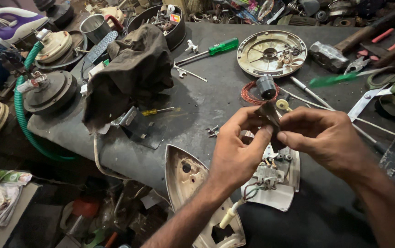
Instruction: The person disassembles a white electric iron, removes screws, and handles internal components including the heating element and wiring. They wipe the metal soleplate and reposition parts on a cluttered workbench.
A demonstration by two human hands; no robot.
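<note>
Cluttered dark table; above its near edge my left hand and right hand both pinch one small dark part, raised for inspection over an opened iron shell

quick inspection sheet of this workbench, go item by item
surface: dark worn benchtop, crowded
job's things: small dark part pinched by both hands; opened iron with exposed wiring beneath
clutter: green screwdriver, round metal plate, dark rag, hammer, screws
grippers: left hand and right hand both gripping the part
cables: red wire coil, green hose
surroundings: purple iron, round motor parts at left
</note>
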